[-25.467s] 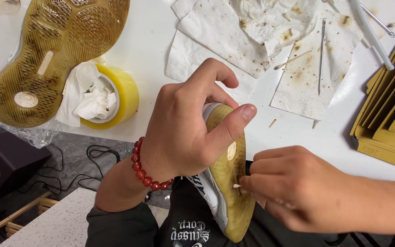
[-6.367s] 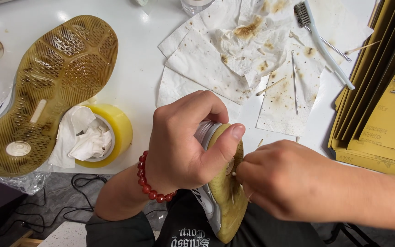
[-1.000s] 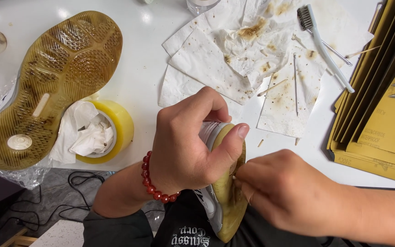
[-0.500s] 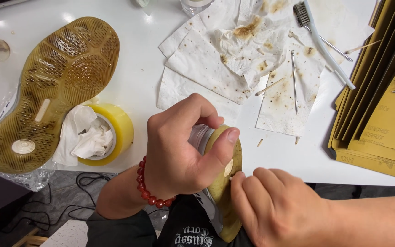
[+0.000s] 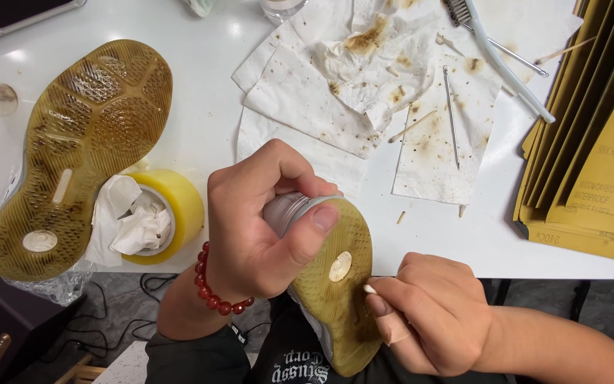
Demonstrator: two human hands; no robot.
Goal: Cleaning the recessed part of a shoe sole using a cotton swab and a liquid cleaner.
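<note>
The left hand (image 5: 261, 227) is clamped around a shoe (image 5: 335, 284) held sole-up over the lap, just off the white desk (image 5: 207, 99) — its rubber sole yellowed, ridged and grimy. The right hand (image 5: 428, 320) has its fingers pinched together on a thin wooden stick (image 5: 369, 289), tip against the sole. Stained, crumpled paper towels (image 5: 364, 78) lie beyond.

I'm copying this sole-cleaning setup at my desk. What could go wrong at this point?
1. The right hand picks at the held shoe's sole close to the left hand thumb; a slip could jab it.
2. The other shoe lies sole-up overhanging the table edge, so a nudge might drop it.
</note>
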